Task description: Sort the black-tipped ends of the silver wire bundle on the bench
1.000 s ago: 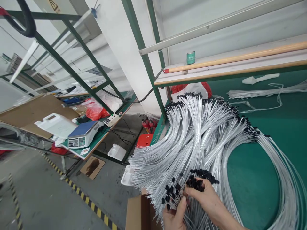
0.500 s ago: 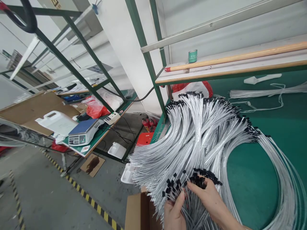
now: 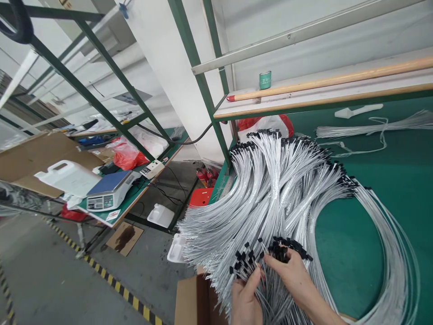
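A dense fan of silver-white wires (image 3: 270,203) spreads across a green table (image 3: 352,257), beside an open cardboard box (image 3: 192,302) whose inside is hidden. The left hand (image 3: 246,303) and right hand (image 3: 292,275) close on a bunch of black-tipped wire ends (image 3: 275,253) between them. Farther left, a digital scale (image 3: 110,192) and white plastic jug (image 3: 67,178) sit on another table (image 3: 117,216).

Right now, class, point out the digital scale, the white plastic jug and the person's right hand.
Digital scale (image 3: 110,182), head view, blue platform.
White plastic jug (image 3: 67,178), head view, its body.
Right hand (image 3: 292,275), head view, back of hand.
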